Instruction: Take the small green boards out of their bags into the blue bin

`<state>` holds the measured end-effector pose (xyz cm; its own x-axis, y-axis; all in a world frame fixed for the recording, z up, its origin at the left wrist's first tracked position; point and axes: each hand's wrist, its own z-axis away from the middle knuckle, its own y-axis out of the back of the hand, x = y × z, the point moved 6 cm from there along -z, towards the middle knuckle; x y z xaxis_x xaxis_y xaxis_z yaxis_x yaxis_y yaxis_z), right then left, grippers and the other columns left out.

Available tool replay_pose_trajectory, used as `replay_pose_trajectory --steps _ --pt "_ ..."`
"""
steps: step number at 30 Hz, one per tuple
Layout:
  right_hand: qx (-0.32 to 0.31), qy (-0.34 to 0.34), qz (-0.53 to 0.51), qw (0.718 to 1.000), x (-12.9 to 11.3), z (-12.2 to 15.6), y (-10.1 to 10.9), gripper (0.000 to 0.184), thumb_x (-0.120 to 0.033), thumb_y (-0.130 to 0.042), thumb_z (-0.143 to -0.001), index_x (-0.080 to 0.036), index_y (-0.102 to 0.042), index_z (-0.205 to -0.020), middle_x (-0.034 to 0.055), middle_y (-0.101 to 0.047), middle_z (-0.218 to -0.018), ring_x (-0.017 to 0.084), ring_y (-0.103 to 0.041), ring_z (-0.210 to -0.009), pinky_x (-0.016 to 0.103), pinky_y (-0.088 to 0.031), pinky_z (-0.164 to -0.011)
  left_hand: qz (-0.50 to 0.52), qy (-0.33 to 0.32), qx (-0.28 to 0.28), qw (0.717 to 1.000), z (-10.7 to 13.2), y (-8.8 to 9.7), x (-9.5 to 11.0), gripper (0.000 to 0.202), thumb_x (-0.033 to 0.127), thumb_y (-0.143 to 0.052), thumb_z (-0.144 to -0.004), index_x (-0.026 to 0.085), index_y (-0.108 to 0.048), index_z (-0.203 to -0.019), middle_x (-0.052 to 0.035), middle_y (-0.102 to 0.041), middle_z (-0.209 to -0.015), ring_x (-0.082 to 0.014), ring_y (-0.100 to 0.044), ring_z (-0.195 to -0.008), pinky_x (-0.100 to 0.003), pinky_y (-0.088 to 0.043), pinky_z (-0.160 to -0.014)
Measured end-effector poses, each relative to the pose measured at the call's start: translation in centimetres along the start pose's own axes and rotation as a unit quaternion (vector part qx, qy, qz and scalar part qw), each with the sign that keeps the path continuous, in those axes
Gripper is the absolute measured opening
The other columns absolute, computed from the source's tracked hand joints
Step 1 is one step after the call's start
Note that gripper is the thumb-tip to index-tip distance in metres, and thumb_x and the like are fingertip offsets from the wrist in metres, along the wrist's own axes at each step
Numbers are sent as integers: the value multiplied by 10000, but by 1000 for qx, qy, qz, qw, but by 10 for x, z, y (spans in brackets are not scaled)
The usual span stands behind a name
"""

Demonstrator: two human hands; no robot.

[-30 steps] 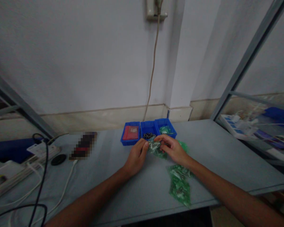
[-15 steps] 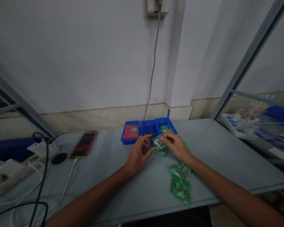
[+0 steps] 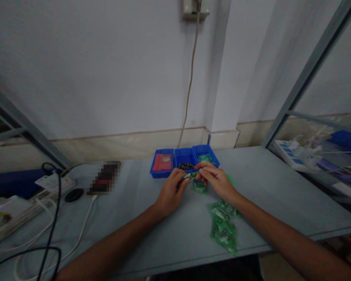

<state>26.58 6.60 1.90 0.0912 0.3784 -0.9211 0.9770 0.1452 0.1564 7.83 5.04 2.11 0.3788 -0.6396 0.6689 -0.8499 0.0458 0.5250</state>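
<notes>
My left hand [image 3: 172,191] and my right hand [image 3: 218,179] meet just in front of the blue bins, fingers closed on opposite ends of a small green plastic bag [image 3: 199,188]. Part of the bag hangs below the fingers, which hide its upper part. Green bags with small metallic-looking pieces [image 3: 223,230] lie on the table below my right wrist. Behind my hands, the middle blue bin [image 3: 185,154] contains small black and silver pieces [image 3: 186,166]. A green packet [image 3: 205,158] rests in the right bin [image 3: 203,149], and red packets [image 3: 161,163] fill the left one.
On the left are a pixelated, phone-like object [image 3: 103,178] with a white cable, a black disc [image 3: 74,195], and a power strip [image 3: 55,189] with tangled cords. Another power strip [image 3: 292,156] stands right, beyond a metal frame post [image 3: 307,74]. The grey table [image 3: 134,242] ends near me.
My left hand has moved right and closed its fingers on the green bag, having been apart from it before. In my right hand the bag has turned and its upper part shows less.
</notes>
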Motion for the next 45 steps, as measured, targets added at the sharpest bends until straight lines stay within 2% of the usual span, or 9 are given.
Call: replay_pose_trajectory --steps 5,10,14,18,22,25,30,36,45 --pt "-24 -13 -8 1000 0 1 -4 279 -489 -647 -1000 -261 -768 -1108 22 -642 -866 181 -550 -679 297 -449 -606 -3 51 13 999 1 0 -7 306 386 -409 -1120 205 -546 -914 -12 -569 -843 -180 -531 -763 -300 -427 -714" --pt "-28 5 38 999 1 3 -5 200 -374 -693 -973 -255 -739 -1126 -4 -602 -813 182 -526 -702 296 -417 -654 7 67 10 998 2 0 -11 319 409 -416 -1114 206 -530 -895 13 -538 -800 -164 -502 -720 -283 -389 -677" --pt "-17 35 76 996 -2 4 -5 257 -369 -778 -928 -267 -725 -1158 0 -591 -876 193 -537 -753 303 -422 -684 4 60 17 998 1 1 -10 315 397 -426 -1110 208 -514 -874 18 -515 -798 -158 -484 -719 -276 -388 -682" --pt "-1 66 102 993 -7 2 -3 182 -413 -741 -964 -244 -717 -1026 16 -596 -920 203 -560 -811 322 -431 -742 8 11 12 1000 -1 3 0 294 347 -464 -1107 194 -565 -876 -35 -573 -969 -179 -564 -902 -304 -456 -834" --pt "22 69 115 991 -9 0 0 303 -479 -672 -1004 -228 -630 -838 1 -526 -823 197 -519 -776 318 -398 -715 12 -4 24 1000 -1 6 4 229 292 -491 -1098 189 -644 -961 -88 -573 -1179 -206 -591 -1083 -324 -489 -911" --pt "37 64 114 991 -9 -1 3 400 -523 -632 -1019 -227 -557 -761 -8 -480 -789 191 -486 -754 316 -380 -702 10 -6 24 1000 1 4 3 103 258 -558 -1066 206 -641 -1099 -86 -570 -1216 -178 -602 -962 -303 -512 -828" --pt "29 62 94 993 -5 -2 3 400 -529 -636 -1016 -222 -567 -769 -11 -475 -801 189 -488 -772 311 -386 -729 3 -21 26 999 3 0 1 419 134 -646 -979 269 -551 -1364 -62 -578 -1232 -152 -590 -858 -289 -530 -778" --pt "6 55 57 997 -1 -1 -1 297 -509 -673 -995 -222 -652 -926 2 -520 -878 197 -521 -828 310 -413 -764 -3 -49 27 998 2 1 4 312 127 -632 -987 266 -636 -1266 -60 -575 -1199 -142 -586 -844 -293 -539 -780" --pt "5 32 64 997 0 -3 -1 464 -543 -654 -991 -225 -459 -714 -36 -414 -741 165 -425 -711 294 -339 -671 -5 -54 19 998 5 0 3 444 73 -684 -923 273 -603 -1312 -56 -578 -1197 -153 -569 -870 -292 -533 -783"
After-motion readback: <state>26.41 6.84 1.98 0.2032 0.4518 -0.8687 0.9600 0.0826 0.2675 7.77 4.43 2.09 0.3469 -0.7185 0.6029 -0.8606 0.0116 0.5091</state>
